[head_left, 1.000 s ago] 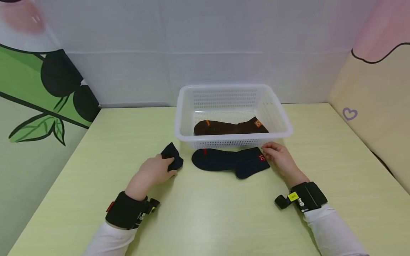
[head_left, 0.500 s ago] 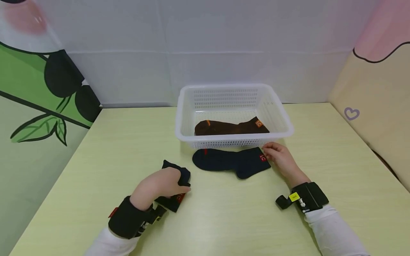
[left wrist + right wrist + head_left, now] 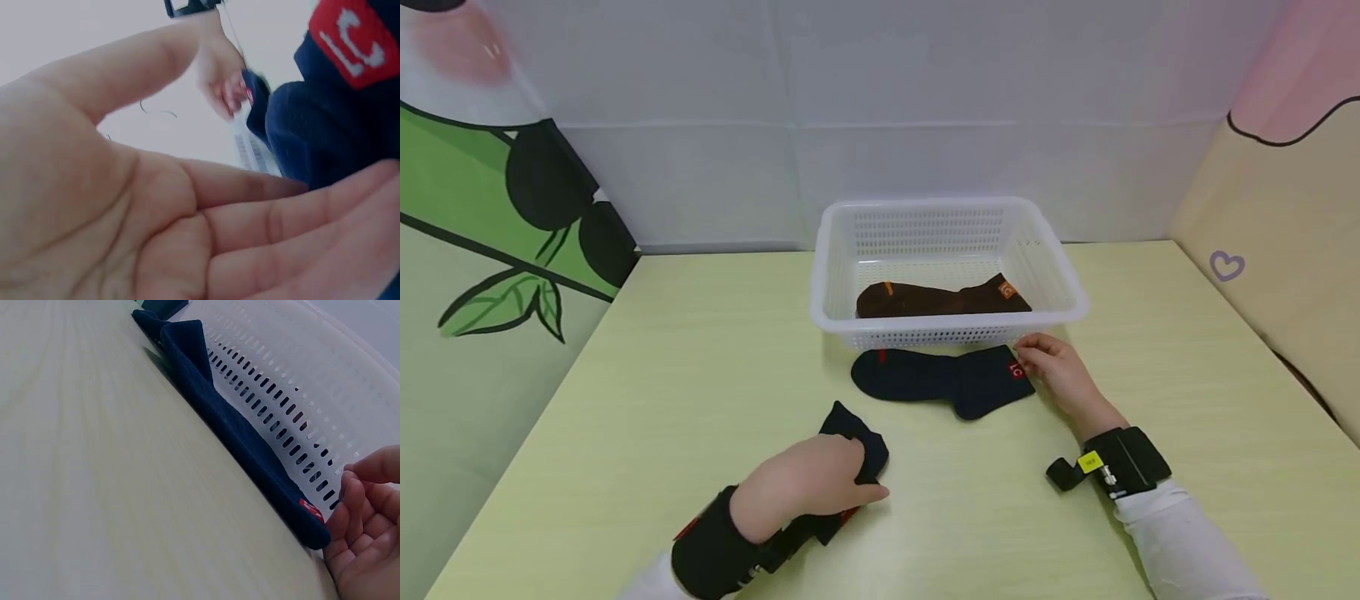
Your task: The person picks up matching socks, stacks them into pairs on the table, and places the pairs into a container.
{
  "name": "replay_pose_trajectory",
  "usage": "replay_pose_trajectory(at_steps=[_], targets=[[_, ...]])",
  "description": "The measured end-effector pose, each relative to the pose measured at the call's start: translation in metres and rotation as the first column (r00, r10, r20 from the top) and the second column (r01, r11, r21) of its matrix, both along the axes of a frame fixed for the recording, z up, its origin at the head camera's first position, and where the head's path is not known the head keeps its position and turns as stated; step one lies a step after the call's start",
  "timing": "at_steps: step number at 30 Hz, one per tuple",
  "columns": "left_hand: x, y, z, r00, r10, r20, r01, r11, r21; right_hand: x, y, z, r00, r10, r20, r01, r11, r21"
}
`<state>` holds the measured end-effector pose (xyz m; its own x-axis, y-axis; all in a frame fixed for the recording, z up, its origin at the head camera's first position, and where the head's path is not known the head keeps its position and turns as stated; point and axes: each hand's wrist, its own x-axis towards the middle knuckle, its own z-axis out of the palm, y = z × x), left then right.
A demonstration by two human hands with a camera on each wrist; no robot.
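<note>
One navy sock (image 3: 917, 375) lies flat along the basket's front, its red label at the right end. At that cuff my right hand (image 3: 1062, 377) rests with fingers loosely curled; in the right wrist view the thumb and index tips meet with no cloth visible between them. My left hand (image 3: 812, 479) lies over a second, crumpled navy sock (image 3: 874, 450), nearer on the table. Straight fingers (image 3: 269, 219) reach onto that sock in the left wrist view, and the thumb stands apart from it. In the head view, the left fingertips are hidden.
A white perforated basket (image 3: 951, 321) stands at the table's back edge, with a brown sock (image 3: 943, 300) with an orange label inside. The light wooden table (image 3: 985, 525) meets a pale wall (image 3: 700, 175) behind, with painted panels at both sides.
My left hand has come nearer and moved right, drawing the crumpled navy sock along. More of that sock, including its red label, has come into view. My right hand has stayed still.
</note>
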<state>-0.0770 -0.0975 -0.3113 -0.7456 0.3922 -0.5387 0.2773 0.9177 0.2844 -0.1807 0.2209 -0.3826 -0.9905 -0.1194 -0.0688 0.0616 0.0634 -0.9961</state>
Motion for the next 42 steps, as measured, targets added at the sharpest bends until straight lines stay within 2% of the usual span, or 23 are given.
replay_pose_trajectory(at_steps=[4,9,12,14,16,18,19,21,23,24,25,26,27,29,30,32,34,38,40,42], targets=[[0.006,0.006,0.001,0.995,-0.095,-0.005,0.095,0.995,-0.029,-0.001,0.006,0.005,0.997,0.050,0.050,-0.050,0.999,-0.005],[0.010,0.009,0.001,0.980,-0.200,-0.007,0.200,0.980,-0.015,-0.001,0.015,0.019,0.981,0.185,0.065,-0.188,0.982,0.036],[0.011,0.009,0.000,0.966,-0.254,-0.040,0.254,0.967,0.012,0.002,0.013,0.029,0.958,0.284,0.021,-0.285,0.952,0.108],[0.012,0.010,-0.002,0.956,-0.284,-0.079,0.288,0.957,0.042,0.007,0.007,0.039,0.932,0.363,0.005,-0.358,0.914,0.189],[0.012,0.011,-0.004,0.944,-0.309,-0.115,0.317,0.946,0.068,0.016,-0.004,0.051,0.894,0.449,0.014,-0.432,0.850,0.302],[0.012,0.012,-0.005,0.937,-0.320,-0.139,0.335,0.938,0.096,0.028,-0.018,0.062,0.836,0.548,0.028,-0.510,0.758,0.406],[0.011,0.013,-0.006,0.935,-0.324,-0.145,0.341,0.934,0.109,0.034,-0.026,0.067,0.798,0.602,0.035,-0.550,0.704,0.449],[0.011,0.015,-0.006,0.928,-0.339,-0.157,0.359,0.924,0.131,0.047,-0.042,0.072,0.704,0.709,0.035,-0.614,0.583,0.532],[0.011,0.017,-0.007,0.917,-0.358,-0.173,0.384,0.912,0.146,0.059,-0.055,0.072,0.615,0.787,0.039,-0.650,0.479,0.589],[0.011,0.018,-0.007,0.909,-0.373,-0.185,0.401,0.904,0.149,0.064,-0.061,0.071,0.583,0.811,0.048,-0.659,0.438,0.611],[0.011,0.018,-0.008,0.899,-0.390,-0.201,0.421,0.895,0.148,0.068,-0.066,0.070,0.560,0.826,0.057,-0.659,0.403,0.635],[0.011,0.018,-0.009,0.889,-0.404,-0.215,0.438,0.887,0.145,0.072,-0.070,0.068,0.551,0.832,0.069,-0.657,0.380,0.651],[0.011,0.019,-0.009,0.883,-0.412,-0.224,0.448,0.883,0.144,0.074,-0.073,0.066,0.554,0.828,0.087,-0.653,0.367,0.663],[0.010,0.019,-0.011,0.878,-0.418,-0.234,0.456,0.878,0.143,0.078,-0.078,0.063,0.570,0.816,0.101,-0.638,0.362,0.680],[0.010,0.018,-0.011,0.878,-0.417,-0.234,0.456,0.878,0.146,0.079,-0.079,0.061,0.579,0.809,0.104,-0.632,0.364,0.684],[0.009,0.018,-0.012,0.891,-0.394,-0.227,0.433,0.887,0.160,0.080,-0.082,0.058,0.587,0.804,0.099,-0.616,0.364,0.698],[0.008,0.018,-0.014,0.900,-0.367,-0.235,0.410,0.897,0.167,0.081,-0.084,0.055,0.583,0.808,0.089,-0.601,0.355,0.716],[0.004,0.016,-0.016,0.902,-0.331,-0.278,0.384,0.908,0.165,0.083,-0.090,0.050,0.574,0.814,0.091,-0.531,0.285,0.798],[0.004,0.016,-0.017,0.901,-0.323,-0.291,0.378,0.912,0.159,0.085,-0.093,0.047,0.577,0.811,0.098,-0.495,0.252,0.831],[0.004,0.016,-0.018,0.903,-0.311,-0.295,0.367,0.917,0.157,0.086,-0.095,0.045,0.583,0.807,0.095,-0.463,0.234,0.855]])
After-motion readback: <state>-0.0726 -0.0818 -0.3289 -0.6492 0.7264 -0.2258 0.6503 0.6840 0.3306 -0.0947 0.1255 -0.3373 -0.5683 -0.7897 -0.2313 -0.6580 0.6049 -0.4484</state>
